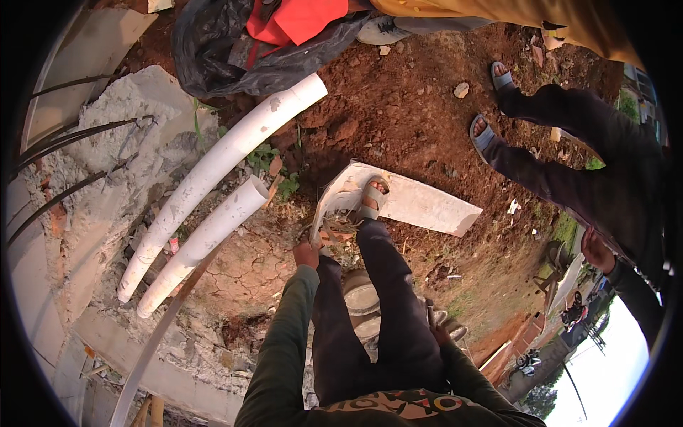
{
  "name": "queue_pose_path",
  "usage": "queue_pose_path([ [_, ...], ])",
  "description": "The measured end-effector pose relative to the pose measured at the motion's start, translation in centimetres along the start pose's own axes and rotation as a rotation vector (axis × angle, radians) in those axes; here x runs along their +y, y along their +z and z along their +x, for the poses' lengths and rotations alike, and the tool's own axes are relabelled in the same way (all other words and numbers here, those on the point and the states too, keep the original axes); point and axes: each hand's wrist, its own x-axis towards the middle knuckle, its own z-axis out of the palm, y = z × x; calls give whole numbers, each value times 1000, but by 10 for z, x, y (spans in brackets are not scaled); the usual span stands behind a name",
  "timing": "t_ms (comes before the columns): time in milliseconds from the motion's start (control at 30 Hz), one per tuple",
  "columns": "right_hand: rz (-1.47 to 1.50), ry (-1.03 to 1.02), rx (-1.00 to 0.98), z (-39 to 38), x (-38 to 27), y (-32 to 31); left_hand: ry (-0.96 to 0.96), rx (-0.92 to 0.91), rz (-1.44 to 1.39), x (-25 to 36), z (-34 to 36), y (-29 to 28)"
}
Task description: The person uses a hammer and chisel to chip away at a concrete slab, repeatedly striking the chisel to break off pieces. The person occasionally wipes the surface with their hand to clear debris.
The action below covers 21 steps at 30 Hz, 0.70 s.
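A pale, L-shaped board (430, 202) lies on the soil in front of me, with my sandalled foot (371, 199) standing on its bend. My left hand (306, 255) is closed on the near end of its left arm. Beside my right thigh is my right hand (442, 333), partly hidden by the leg; its fingers do not show well enough to say what they do. Two white plastic pipes, a longer one (235, 153) and a shorter one (213, 238), lie side by side to the left.
Broken concrete (153, 107) with bent rebar (78, 135) fills the left side. A black plastic bag (206, 50) with red cloth (302, 18) lies at the far side. Another person in dark trousers (541, 174) stands to the right; someone in brown clothing (512, 14) is farther away.
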Motion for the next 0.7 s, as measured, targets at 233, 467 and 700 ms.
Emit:
queue_pose_path([
  [233,197,54,-6,4,-15,-28,73,55,-69,51,-47,44],
  [467,64,-173,83,-5,11,-12,191,95,142,104,-73,116],
  [700,-141,-233,338,-42,-58,-54,328,305,195,122,-76,152],
])
